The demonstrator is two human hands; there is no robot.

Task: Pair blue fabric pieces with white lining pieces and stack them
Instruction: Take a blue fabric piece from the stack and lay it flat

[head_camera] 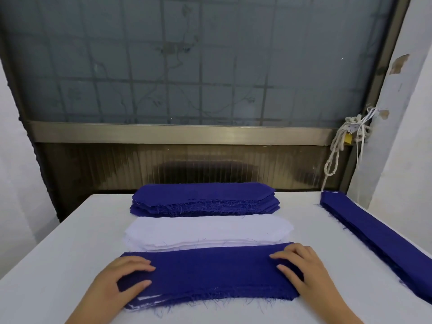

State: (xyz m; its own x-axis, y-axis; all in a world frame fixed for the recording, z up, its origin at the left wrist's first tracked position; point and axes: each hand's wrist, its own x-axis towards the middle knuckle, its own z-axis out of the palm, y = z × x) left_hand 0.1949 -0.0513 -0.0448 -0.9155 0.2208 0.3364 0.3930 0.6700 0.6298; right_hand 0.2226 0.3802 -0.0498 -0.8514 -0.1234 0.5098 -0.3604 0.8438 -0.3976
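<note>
White table (88, 235) before a frosted grid window (198, 61).
Left hand (121, 277) and right hand (301, 265) rest flat-fingered on the paired stack (210, 272) at 6 o'clock; white lining pile (208, 230) centre, blue pile (205, 197) 12 o'clock.

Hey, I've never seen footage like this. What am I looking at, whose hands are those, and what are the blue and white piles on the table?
There is no machine here: a person wears a camera on the head, so this one picture looks down at their own hands. The left hand and right hand lie flat on the near stack, blue on top with white edges peeking out below. Behind it sit a white lining pile, then a blue pile. A long blue stack runs along the right of the white table.
</note>
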